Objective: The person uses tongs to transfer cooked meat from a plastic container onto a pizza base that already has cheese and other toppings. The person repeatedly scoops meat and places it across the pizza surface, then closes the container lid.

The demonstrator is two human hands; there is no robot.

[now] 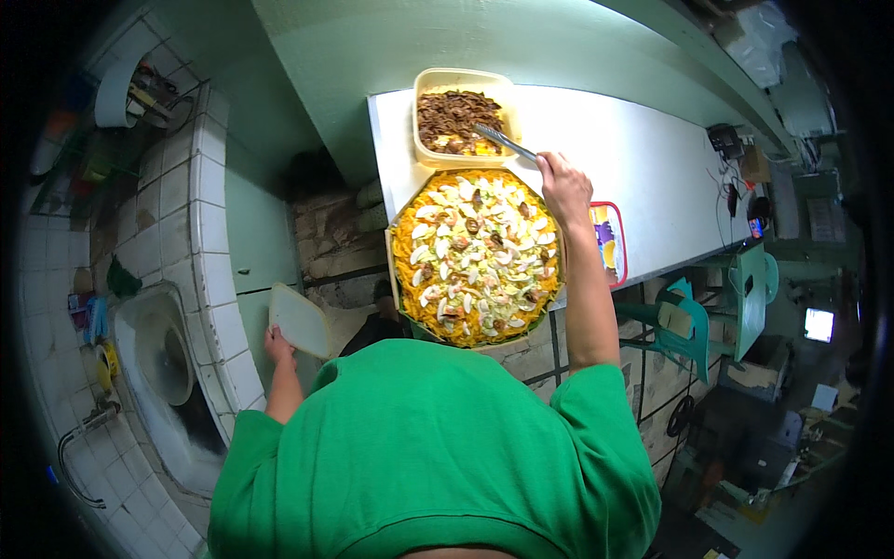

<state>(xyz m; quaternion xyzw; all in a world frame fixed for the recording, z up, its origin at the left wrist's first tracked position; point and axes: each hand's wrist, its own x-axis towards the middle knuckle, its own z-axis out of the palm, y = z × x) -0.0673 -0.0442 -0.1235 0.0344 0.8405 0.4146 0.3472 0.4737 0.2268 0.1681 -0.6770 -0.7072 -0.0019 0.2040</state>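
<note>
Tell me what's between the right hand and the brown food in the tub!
Metal tongs: in the head view, they stretch from the right hand over the rim of the tub to the brown food.

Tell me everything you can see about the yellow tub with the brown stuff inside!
The tub is pale yellow, a rounded rectangle, and looks plastic. It stands upright and open on the white table, holding many brown pieces, with yellow and white bits toward its near end. A metal utensil in the right hand reaches into it. It's just beyond the big food tray.
</note>
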